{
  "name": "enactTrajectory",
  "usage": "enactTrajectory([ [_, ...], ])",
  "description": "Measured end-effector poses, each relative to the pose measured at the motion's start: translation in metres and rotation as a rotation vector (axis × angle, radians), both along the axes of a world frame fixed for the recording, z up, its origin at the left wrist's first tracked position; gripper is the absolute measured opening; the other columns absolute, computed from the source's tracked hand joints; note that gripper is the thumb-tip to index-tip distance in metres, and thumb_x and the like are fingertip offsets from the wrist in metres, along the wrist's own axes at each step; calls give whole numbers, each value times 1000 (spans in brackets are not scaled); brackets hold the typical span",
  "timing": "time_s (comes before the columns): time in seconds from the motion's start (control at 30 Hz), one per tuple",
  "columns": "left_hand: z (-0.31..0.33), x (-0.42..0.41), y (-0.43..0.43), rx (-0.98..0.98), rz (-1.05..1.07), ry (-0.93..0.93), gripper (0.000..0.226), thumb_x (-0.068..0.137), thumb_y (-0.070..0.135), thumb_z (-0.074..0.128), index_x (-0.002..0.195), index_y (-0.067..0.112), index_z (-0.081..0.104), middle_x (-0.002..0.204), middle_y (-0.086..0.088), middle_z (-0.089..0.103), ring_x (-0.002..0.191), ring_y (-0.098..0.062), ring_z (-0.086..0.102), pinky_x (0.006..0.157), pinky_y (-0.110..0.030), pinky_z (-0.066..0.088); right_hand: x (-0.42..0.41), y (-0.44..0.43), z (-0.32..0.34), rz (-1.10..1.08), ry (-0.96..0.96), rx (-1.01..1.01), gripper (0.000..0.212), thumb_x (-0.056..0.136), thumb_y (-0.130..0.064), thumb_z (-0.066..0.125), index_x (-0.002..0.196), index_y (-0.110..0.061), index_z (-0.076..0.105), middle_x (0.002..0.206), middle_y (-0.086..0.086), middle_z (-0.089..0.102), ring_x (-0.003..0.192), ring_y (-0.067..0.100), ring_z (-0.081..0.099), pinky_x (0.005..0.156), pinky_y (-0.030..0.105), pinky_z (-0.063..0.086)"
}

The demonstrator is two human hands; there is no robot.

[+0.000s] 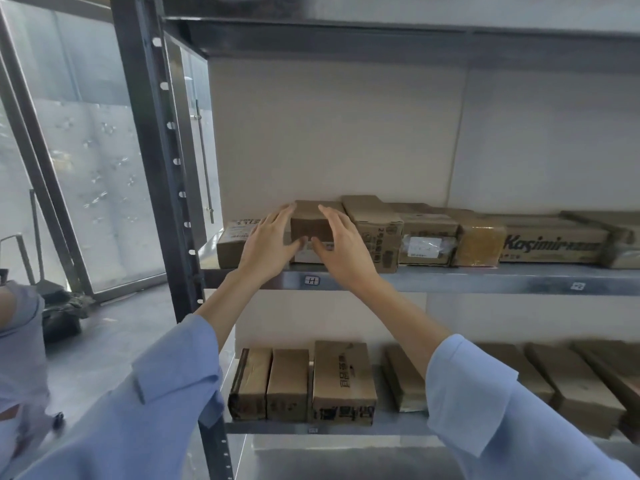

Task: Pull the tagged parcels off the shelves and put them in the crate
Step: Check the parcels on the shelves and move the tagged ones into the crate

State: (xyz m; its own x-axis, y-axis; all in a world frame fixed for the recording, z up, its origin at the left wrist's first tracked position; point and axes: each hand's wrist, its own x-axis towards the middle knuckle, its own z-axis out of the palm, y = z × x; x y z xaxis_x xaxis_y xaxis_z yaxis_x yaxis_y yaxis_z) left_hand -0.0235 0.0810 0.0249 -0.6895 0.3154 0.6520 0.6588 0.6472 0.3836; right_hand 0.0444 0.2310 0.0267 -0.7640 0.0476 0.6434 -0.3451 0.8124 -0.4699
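Note:
A small plain brown parcel (pixel 310 221) lies on top of another box on the middle shelf (pixel 450 280). My left hand (pixel 268 245) is at its left side and my right hand (pixel 341 245) at its right side, both with fingers extended along the parcel's sides and thumbs under its front edge. A row of cardboard parcels runs along this shelf: one with a white label (pixel 239 239) at the left, a printed box (pixel 377 233), one with a white tag (pixel 427 245), and a long box marked Kosimir (pixel 554 245). No crate is in view.
The lower shelf (pixel 332 427) holds several brown parcels standing side by side (pixel 343 382). A black perforated upright (pixel 162 168) frames the rack's left side. Another person in blue (pixel 17 358) stands at the far left, near glass panels and a dark bundle on the floor.

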Motion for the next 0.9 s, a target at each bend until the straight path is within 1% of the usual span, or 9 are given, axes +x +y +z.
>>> enactTrajectory([
  [0.13,3,-8,6,-24,-42,9,63,88,30,69,145,20,42,150,-2,43,135,-24,42,112,-46,35,0,4,0,11,-12,20,61,98,-26,55,153,-18,28,156,4,30,144,19,28,110,34,35],
  [0.23,-1,-11,5,-16,-84,35,56,85,19,72,136,15,50,139,-5,53,123,-27,53,104,-46,42,-3,5,-3,20,5,32,61,97,-25,57,151,-18,30,154,5,33,140,22,34,108,39,40],
  [0.33,-6,-13,2,42,-115,68,53,82,10,74,131,14,54,133,-6,56,118,-24,55,102,-36,44,-5,5,-4,20,10,41,61,97,-25,58,151,-18,31,153,5,33,140,21,34,108,37,41],
  [0.43,-5,-13,1,74,-112,92,50,80,4,75,126,11,58,127,-7,59,116,-22,56,98,-24,39,-6,4,-4,21,18,36,61,97,-25,58,151,-18,32,154,4,33,141,19,33,107,36,40],
  [0.5,-4,-13,-1,85,-115,94,49,78,3,76,124,12,60,124,-6,60,115,-20,56,98,-21,36,-7,3,-4,20,17,33,60,97,-25,58,151,-19,32,154,3,33,142,19,31,106,36,40],
  [0.7,-1,-10,-21,77,-115,84,50,77,5,78,123,14,61,124,-4,60,115,-17,54,98,-19,33,-8,2,-2,16,9,22,59,98,-23,57,151,-16,33,155,6,31,143,20,28,110,34,35],
  [0.8,-1,-6,-35,82,-110,78,48,79,8,77,123,14,61,124,-2,59,112,-12,51,96,-20,33,-9,0,0,24,-28,12,60,97,-21,58,151,-16,32,153,7,31,137,24,38,106,34,38],
  [0.83,-1,-5,-39,81,-107,76,48,79,9,77,124,14,60,124,-2,59,111,-12,51,96,-22,35,-10,-1,1,26,-53,7,61,97,-21,58,151,-15,31,152,8,32,133,25,41,103,31,38],
  [0.9,-2,-5,-44,73,-95,76,49,80,13,78,125,15,59,125,-2,59,114,-17,54,99,-32,42,-13,-3,1,30,-128,-22,63,97,-23,59,152,-16,28,150,11,35,131,26,43,101,28,35],
])
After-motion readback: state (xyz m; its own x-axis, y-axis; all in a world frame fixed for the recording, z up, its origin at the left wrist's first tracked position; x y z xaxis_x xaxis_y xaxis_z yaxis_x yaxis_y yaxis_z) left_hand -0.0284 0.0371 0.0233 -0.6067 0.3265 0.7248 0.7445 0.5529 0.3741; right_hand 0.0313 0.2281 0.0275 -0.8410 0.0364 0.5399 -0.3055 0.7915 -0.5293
